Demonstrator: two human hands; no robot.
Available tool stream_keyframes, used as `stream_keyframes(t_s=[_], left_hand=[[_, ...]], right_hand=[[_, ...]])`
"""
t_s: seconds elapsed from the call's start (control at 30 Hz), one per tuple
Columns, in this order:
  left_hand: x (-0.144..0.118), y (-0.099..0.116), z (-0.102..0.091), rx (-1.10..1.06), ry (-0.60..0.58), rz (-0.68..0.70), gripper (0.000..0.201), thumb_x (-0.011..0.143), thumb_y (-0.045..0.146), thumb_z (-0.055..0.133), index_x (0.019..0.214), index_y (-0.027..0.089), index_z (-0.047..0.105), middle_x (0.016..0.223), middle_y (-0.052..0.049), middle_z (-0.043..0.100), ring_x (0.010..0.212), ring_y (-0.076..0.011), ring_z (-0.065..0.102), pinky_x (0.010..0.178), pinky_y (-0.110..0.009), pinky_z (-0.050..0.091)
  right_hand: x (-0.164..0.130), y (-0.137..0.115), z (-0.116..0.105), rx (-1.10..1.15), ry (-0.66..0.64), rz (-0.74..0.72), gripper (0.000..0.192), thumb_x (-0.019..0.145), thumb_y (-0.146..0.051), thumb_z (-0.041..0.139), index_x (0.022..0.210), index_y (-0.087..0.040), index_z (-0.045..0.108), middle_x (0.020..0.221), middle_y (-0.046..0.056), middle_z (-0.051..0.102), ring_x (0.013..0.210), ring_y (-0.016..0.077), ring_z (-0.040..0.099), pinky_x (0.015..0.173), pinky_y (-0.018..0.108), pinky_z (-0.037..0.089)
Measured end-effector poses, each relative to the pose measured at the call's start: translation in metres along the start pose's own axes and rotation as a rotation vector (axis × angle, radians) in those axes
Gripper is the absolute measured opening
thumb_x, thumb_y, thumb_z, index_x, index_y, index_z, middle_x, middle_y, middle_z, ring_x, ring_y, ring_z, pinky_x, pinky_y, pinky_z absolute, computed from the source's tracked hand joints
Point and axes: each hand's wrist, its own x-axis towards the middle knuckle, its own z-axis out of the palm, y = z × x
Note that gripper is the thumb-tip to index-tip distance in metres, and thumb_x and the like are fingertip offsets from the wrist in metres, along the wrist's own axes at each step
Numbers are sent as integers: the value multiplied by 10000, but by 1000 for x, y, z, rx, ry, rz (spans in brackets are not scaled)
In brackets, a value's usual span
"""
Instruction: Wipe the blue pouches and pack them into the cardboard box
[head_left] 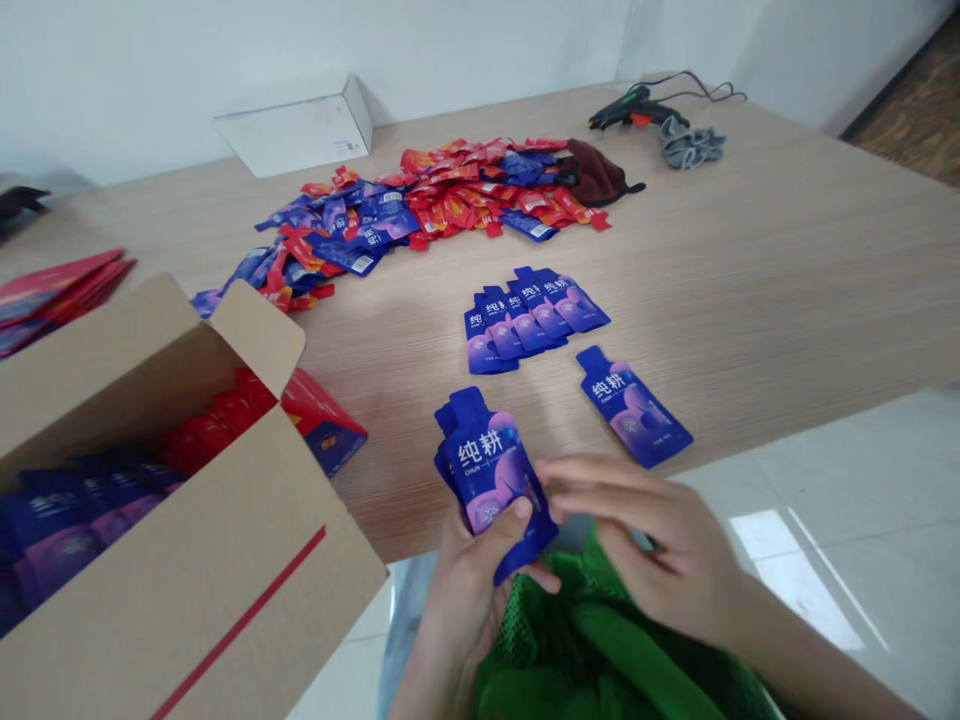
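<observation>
My left hand [469,580] grips a small stack of blue drink pouches [487,455], its thumb pressed across the front of the top one. These pouches are printed with purple fruit and white characters, their narrow necks pointing up and away. Beside the stack's right edge is my right hand [667,550], slightly blurred, with fingers stretched out and nothing seen in them; whether its fingertips touch the pouches I cannot tell. A single blue pouch [637,408] lies at the table's near edge. Farther back, several matching pouches [532,318] overlap in a fanned row.
An open cardboard box [277,550] at left holds blue and red pouches. Behind, a long heap of red and blue pouches [450,195] ends at a brown cloth bag [596,172]. A white box [300,130], glue gun [637,108] and grey scrunchie [690,145] sit at the back.
</observation>
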Motion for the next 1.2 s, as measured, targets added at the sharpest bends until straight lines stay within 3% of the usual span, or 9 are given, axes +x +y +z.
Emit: stream_keyframes(t_s=[0.1, 0.2, 0.27, 0.4, 0.57, 0.67, 0.8, 1.0, 1.2], left_hand=[[1, 3, 1, -2, 21, -13, 557, 698, 303, 846, 1167, 132, 600, 1150, -153, 706, 804, -255, 725, 400, -259, 546], [1, 6, 3, 11, 59, -48, 559, 723, 279, 817, 1214, 143, 588, 1178, -149, 698, 698, -197, 700, 387, -236, 517], [2, 6, 4, 23, 60, -53, 509, 738, 288, 802, 1177, 124, 604, 1066, -139, 723, 598, -152, 651, 364, -206, 462], [4, 6, 7, 29, 20, -47, 458, 761, 348, 789, 1104, 92, 625, 875, -109, 717, 529, -117, 587, 353, -174, 392], [0, 3, 18, 13, -32, -11, 629, 780, 573, 750, 1166, 100, 602, 1002, -148, 710, 630, -167, 646, 404, -219, 480], [-2, -1, 24, -26, -22, 48, 682, 753, 640, 743, 1191, 135, 608, 1063, -143, 709, 832, -232, 704, 566, -265, 579], [-2, -4, 19, -71, 11, 65, 730, 652, 452, 892, 1238, 151, 578, 1030, -105, 721, 965, -257, 712, 784, -303, 603], [-6, 1, -2, -159, 72, -75, 612, 602, 298, 909, 1112, 128, 616, 886, -72, 725, 572, -145, 669, 423, -184, 508], [1, 18, -18, -136, 88, 3, 503, 662, 282, 872, 1088, 137, 649, 883, -113, 735, 724, -250, 714, 387, -240, 525]], right_hand=[[-20, 36, -25, -353, 46, 79, 361, 913, -171, 583, 1267, -227, 630, 1428, 98, 569, 1342, 264, 511, 1119, 496, 445], [-53, 64, -34, -596, -125, 127, 744, 876, -445, 675, 1515, -165, 418, 1574, 169, 383, 1434, 407, 356, 1081, 639, 429], [-73, 72, -35, -646, -168, 95, 778, 906, -403, 646, 1575, -179, 318, 1593, 155, 357, 1447, 395, 341, 1092, 615, 434], [-86, 59, -37, -528, -61, 49, 628, 945, -80, 472, 1532, -295, 414, 1498, 48, 513, 1375, 254, 477, 1105, 440, 473], [-46, 20, -13, -354, 332, 89, 652, 892, -16, 499, 1484, -286, 488, 1407, 56, 596, 1258, 267, 578, 1093, 489, 462], [-21, -3, 18, -327, 206, 9, 675, 885, -23, 461, 1510, -279, 445, 1446, 56, 568, 1278, 259, 555, 1083, 501, 459], [-12, -25, 40, -207, -41, 38, 612, 877, -143, 507, 1486, -111, 451, 1553, 146, 428, 1340, 286, 494, 1035, 436, 516], [8, -27, 18, -42, -244, -1, 557, 810, -74, 494, 1347, -169, 610, 1498, 94, 510, 1339, 238, 521, 1062, 384, 505], [114, 18, -8, 69, -327, 85, 326, 901, -78, 433, 913, -192, 738, 870, 6, 763, 789, 128, 706, 715, 248, 567]])
